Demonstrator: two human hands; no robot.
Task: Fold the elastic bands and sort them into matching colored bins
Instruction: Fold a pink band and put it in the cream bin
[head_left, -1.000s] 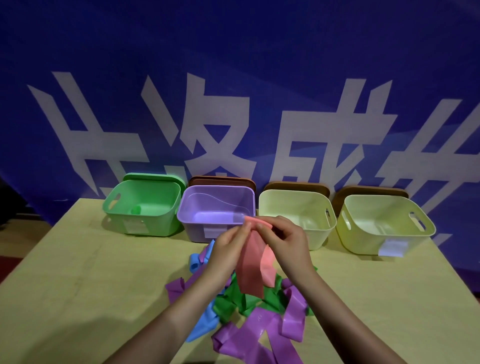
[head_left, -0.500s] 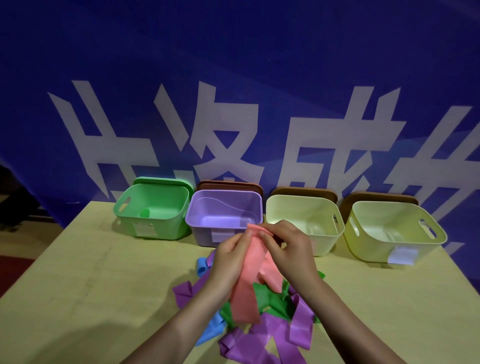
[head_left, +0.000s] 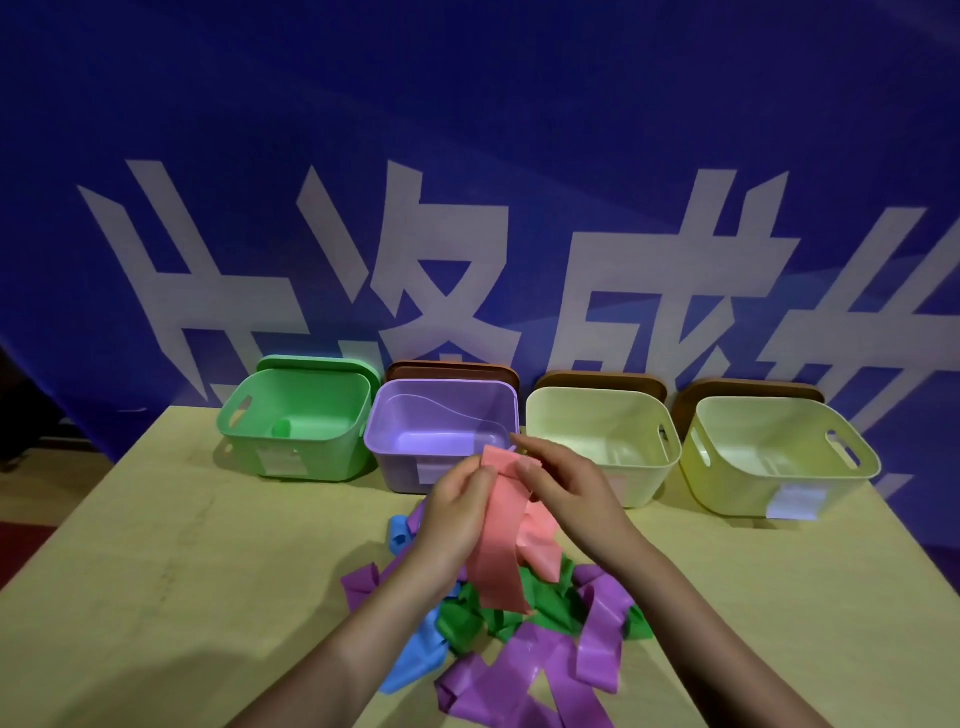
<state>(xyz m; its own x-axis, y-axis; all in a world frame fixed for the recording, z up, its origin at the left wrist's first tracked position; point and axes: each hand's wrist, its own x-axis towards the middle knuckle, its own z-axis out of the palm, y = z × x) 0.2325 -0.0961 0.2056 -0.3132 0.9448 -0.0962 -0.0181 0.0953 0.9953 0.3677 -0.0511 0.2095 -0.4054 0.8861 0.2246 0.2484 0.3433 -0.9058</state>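
A pink elastic band (head_left: 501, 551) hangs from both hands above the pile. My left hand (head_left: 454, 512) pinches its top edge from the left, and my right hand (head_left: 566, 488) pinches the same folded top from the right. Beneath lie tangled purple bands (head_left: 524, 680), green bands (head_left: 545, 603) and a blue band (head_left: 415, 660). Along the back stand a green bin (head_left: 291, 415) holding a small green piece, a purple bin (head_left: 441, 431), a cream bin (head_left: 602, 436) and a yellow bin (head_left: 774, 457).
The wooden table (head_left: 156, 571) reaches to a blue banner with white characters (head_left: 467, 208) behind the bins. Brown lids (head_left: 452, 370) lean behind the three right bins, a green lid behind the green one. White labels mark the bin fronts.
The pink band's hanging strip has lengthened as my hands work along its top. The view has shifted so the bins appear lower and further right.
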